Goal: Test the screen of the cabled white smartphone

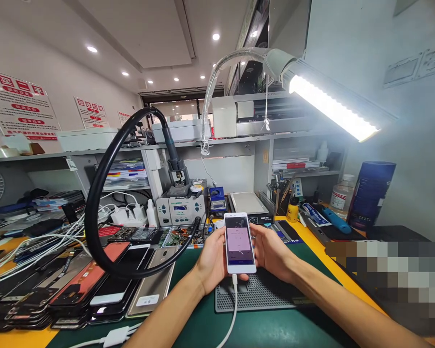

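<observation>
A white smartphone is held upright in front of me, its screen lit with a pale pop-up box whose text is too small to read. My left hand wraps the phone's left side, with some fingers hidden behind it. On the other side, my right hand grips the right edge, its fingertips partly out of sight. A white charging cable is plugged into the bottom of the phone and runs down toward me. Beneath the phone lies a grey perforated mat on the green work mat.
Stacks of phones and phone parts crowd the left. A black hose loops from a hot-air station. A lit lamp hangs overhead. A yellow bottle and blue canister stand on the right.
</observation>
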`<move>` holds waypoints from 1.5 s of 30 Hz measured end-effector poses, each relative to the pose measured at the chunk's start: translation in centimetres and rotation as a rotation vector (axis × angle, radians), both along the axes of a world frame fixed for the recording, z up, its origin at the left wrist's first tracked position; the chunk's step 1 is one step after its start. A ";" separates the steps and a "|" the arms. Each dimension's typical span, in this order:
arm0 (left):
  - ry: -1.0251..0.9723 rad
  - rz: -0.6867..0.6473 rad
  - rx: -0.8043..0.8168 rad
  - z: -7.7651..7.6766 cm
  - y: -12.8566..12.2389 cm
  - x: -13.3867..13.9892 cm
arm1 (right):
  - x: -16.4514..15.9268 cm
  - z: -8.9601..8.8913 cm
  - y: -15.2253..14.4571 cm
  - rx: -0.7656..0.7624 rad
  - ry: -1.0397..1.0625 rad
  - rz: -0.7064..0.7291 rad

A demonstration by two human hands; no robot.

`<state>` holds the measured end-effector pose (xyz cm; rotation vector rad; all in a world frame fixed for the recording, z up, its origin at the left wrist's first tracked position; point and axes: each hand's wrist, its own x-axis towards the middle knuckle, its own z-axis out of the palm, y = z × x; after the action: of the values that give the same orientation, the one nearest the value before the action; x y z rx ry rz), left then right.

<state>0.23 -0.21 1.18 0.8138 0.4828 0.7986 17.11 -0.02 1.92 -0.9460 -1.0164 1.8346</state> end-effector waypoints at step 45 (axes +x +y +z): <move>0.025 -0.006 -0.046 0.0 0.1 -0.2 | 0.7 -0.2 0.2 -0.020 0.052 0.075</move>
<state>0.01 -0.10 1.14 0.7830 0.5187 0.7703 17.81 0.13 1.72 -0.8777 -1.0151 1.9245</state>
